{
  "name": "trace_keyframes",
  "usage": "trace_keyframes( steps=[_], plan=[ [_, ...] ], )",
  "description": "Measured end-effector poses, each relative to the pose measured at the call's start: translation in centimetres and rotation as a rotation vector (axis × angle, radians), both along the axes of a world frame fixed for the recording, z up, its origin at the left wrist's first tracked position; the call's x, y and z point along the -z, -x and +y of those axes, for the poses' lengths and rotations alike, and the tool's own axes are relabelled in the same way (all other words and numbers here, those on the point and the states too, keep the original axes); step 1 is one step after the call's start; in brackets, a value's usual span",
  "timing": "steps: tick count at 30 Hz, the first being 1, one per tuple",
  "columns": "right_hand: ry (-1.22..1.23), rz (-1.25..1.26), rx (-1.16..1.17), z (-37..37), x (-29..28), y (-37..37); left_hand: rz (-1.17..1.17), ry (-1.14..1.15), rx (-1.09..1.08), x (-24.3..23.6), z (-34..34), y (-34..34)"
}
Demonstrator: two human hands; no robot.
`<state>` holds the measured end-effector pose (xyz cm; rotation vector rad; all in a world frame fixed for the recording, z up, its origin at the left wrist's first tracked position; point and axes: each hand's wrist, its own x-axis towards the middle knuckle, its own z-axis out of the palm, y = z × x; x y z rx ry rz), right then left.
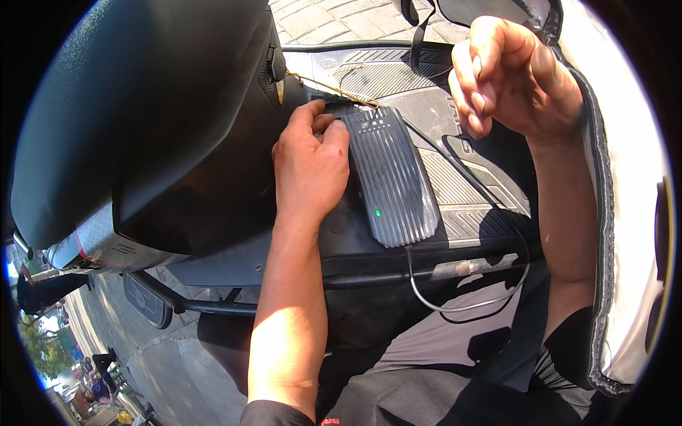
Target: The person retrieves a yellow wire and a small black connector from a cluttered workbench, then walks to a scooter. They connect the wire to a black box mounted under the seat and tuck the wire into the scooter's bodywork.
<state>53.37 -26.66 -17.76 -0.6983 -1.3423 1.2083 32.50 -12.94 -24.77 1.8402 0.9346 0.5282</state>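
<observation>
A black ribbed charger box [394,181] with a small lit green lamp rests on the scooter's footboard [455,188]. My left hand [312,167] is at its upper left corner, thumb beside the edge and fingers bent; what the fingertips pinch is hidden. Just beyond them run a dark cable end [330,98] and a thin yellow cord [339,91]. A grey cable [455,310] leaves the box's near end and loops to the right. Raised over the footboard's right side, my right hand [508,82] has loosely curled fingers, thumb apart, and holds nothing.
The scooter's black seat [142,78] and body fill the left. A pale cover with dark edging [632,213] hangs at the right, against my right forearm. A foot peg [149,302] sticks out lower left. Paving [330,21] shows beyond; people are in the far lower left.
</observation>
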Motion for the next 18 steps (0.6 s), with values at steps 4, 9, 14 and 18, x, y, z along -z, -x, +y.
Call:
trace_keyframes(
  steps=[4, 9, 14, 18],
  plan=[
    [0.146, 0.557, 0.272, 1.1, 1.2, 0.4, -0.183, 0.124, -0.012, -1.5, -1.0, 0.6],
    [0.169, 0.569, 0.237, 4.9, 2.0, 1.9, -0.284, 0.176, -0.016, -1.8, -1.4, 0.1],
    [0.200, 0.248, 0.374, 7.1, 3.0, 3.7, -0.364, 0.255, 0.002, -1.5, -1.3, 0.0],
    [0.206, -0.030, 0.473, 7.6, 3.6, 3.9, -0.389, 0.258, 0.032, -1.3, -1.3, -0.1]
  ],
)
